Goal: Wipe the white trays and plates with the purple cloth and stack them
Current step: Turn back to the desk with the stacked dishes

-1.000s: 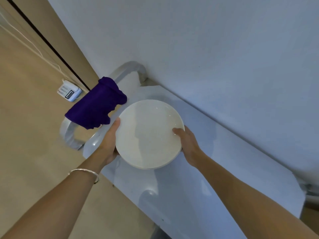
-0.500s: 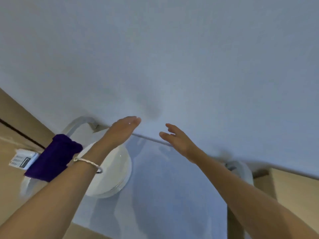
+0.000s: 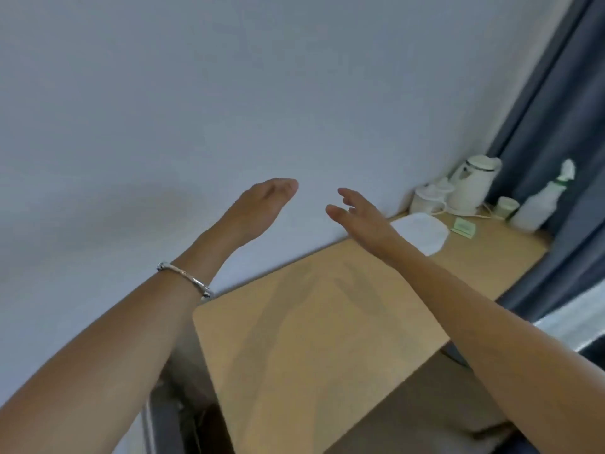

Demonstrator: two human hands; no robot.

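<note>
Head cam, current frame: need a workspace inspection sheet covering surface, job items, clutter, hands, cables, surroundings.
Surface: wooden table, light brown, arm shadows across it.
Job's things: white plate lies flat at the far side, partly hidden behind the right hand; purple cloth not in view.
Clutter: kettle, mug, small cup, spray bottle and green packet, all grouped in the far corner.
Hands: left hand open, holds nothing; right hand open, holds nothing; both raised above the table.
Cables: pale cord beside the kettle base.
Surroundings: white wall, blue curtain.
</note>
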